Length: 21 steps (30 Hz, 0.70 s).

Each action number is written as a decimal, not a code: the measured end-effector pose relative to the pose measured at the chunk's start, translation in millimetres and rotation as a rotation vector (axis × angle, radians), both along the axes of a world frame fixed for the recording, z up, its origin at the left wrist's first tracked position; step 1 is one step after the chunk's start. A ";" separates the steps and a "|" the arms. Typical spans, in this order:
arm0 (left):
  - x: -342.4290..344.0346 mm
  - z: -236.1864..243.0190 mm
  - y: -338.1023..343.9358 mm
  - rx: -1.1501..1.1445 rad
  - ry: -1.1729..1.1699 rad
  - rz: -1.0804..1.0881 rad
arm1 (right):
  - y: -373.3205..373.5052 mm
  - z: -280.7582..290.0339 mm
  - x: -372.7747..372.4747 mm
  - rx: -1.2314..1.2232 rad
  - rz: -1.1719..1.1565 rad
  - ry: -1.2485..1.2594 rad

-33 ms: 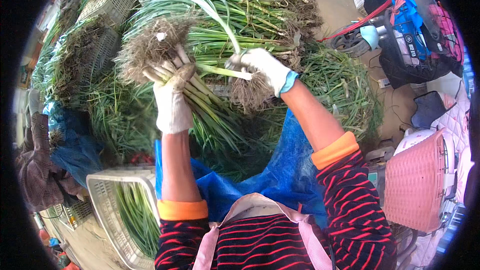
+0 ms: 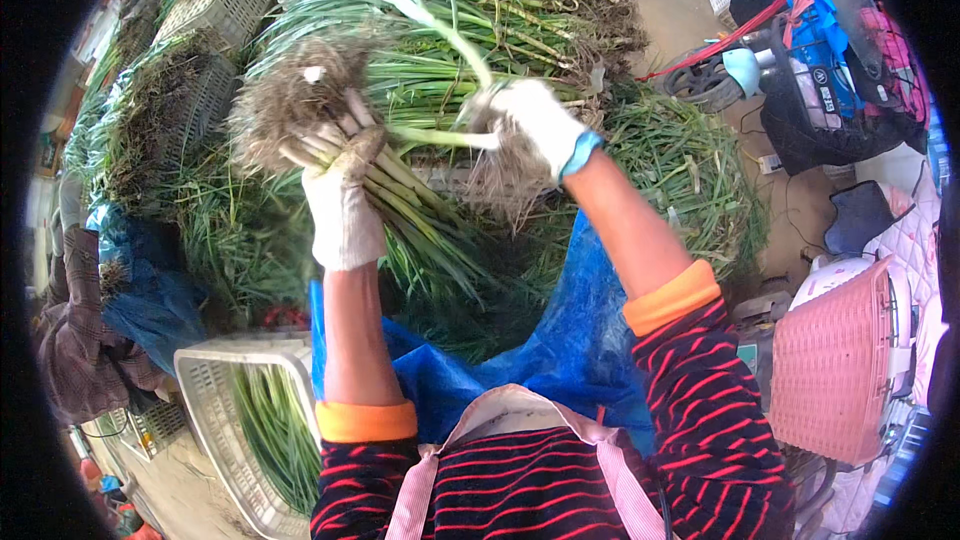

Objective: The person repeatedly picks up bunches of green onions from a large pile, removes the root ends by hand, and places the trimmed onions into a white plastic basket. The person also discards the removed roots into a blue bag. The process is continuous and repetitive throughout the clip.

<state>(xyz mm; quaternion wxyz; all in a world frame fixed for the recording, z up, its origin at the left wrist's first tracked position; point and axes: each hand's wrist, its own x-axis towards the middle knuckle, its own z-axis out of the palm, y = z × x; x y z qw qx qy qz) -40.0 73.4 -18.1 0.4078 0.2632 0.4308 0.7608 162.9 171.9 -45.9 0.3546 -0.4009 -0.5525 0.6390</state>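
My left hand (image 2: 340,215), in a pale glove with soiled fingers, is closed round a bunch of green onions (image 2: 410,190). Their matted brown roots (image 2: 300,90) point up and away, and the green leaves hang toward my lap. To its right, my gloved right hand (image 2: 535,125) is closed on a green onion (image 2: 465,48) whose pale leaves reach up to the far left. Another stalk (image 2: 440,138) lies level between the two hands. Loose brown roots (image 2: 505,180) hang below my right fingers, blurred by motion; which stalk they belong to I cannot tell.
A large heap of green onions (image 2: 500,0) lies beyond my hands, with loose trimmed leaves (image 2: 690,180) to the right. Blue sheeting (image 2: 580,310) covers my lap. A white crate (image 2: 245,352) holding leaves stands at lower left. At right is a pink basket (image 2: 830,365).
My right hand has shifted slightly, and the roots beneath it have swung and blurred. The root end of the bunch in my left hand has moved a little to the left.
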 end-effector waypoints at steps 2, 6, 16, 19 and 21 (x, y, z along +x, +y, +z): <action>1.1 20.2 -11.5 -0.005 -0.100 0.018 | 36.6 11.1 17.9 -0.012 -0.305 -0.342; -12.2 22.2 -12.7 0.052 -0.054 0.041 | 60.0 33.0 65.8 0.740 -0.342 -1.762; -11.0 26.0 -22.7 0.029 -0.129 -0.021 | -61.5 91.3 2.0 0.285 -0.031 -0.376; -5.7 24.5 -25.2 -0.005 -0.181 -0.053 | -27.9 104.7 57.5 0.891 -0.497 -0.652; -17.3 21.2 -25.0 -0.064 -0.154 -0.124 | -37.3 133.8 64.5 0.748 -0.141 -0.785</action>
